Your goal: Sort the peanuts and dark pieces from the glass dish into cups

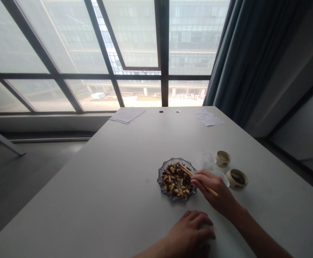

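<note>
My right hand [212,188] is closed around a pair of wooden chopsticks [187,171]. Their tips reach into a scalloped glass plate [161,190], among peanuts in their shells [181,182] and small dark pieces whose kind I cannot make out. Whether anything is pinched between the tips is too small to tell. My left hand [190,229] rests on the table in front of the plate, fingers loosely bent and apart, holding nothing.
Right of the plate stand a clear plastic container [208,160], a second one [222,177] partly behind my right hand, a small beige bowl [223,158] and another beige bowl [237,179] with dark contents. Papers [128,115] lie at the white table's [105,186] far edge.
</note>
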A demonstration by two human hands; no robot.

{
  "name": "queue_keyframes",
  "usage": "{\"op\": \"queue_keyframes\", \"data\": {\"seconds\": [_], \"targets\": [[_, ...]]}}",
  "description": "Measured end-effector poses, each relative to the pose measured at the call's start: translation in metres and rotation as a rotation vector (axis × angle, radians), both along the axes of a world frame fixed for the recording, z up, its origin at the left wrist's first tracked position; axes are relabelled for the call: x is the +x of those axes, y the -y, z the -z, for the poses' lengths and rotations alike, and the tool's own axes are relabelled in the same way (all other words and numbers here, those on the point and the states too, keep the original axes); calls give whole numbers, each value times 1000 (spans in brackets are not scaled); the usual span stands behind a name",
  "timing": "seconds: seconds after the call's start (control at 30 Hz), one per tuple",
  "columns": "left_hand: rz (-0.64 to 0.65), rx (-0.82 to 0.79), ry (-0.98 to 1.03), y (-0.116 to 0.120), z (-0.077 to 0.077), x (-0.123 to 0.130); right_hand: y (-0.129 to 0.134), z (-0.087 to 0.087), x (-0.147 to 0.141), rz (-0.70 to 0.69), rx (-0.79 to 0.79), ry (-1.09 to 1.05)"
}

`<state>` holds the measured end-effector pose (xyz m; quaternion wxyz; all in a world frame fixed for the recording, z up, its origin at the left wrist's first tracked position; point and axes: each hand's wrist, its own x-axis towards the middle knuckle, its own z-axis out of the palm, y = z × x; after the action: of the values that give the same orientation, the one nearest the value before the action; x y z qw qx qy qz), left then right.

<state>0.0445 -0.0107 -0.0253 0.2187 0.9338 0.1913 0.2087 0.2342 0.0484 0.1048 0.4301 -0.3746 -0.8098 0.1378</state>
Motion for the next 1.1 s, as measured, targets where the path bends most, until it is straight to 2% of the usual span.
{"op": "queue_keyframes", "data": {"seconds": [0.3, 0.47, 0.57, 0.73, 0.87, 0.97, 1.1], "targets": [[-10, -27, -27, 0, -5, 2, 3, 4, -4, -7, 81, 12], [3, -27, -26, -1, -7, 1, 19, -4, 4, 50, 190, -28], [-5, -23, -26, 0, -8, 1, 31, -12, 30, 154, 253, -60], [-15, -38, -36, 2, -10, 1, 34, -16, 96, 501, 268, -56], [-25, -36, -35, 2, -11, 1, 24, -11, 129, 585, 226, -92], [-37, -32, -23, 3, -11, 1, 22, -10, 129, 597, 206, -154], [-41, -42, -45, 4, -12, 2, 29, -12, 104, 553, 150, -271]]}}
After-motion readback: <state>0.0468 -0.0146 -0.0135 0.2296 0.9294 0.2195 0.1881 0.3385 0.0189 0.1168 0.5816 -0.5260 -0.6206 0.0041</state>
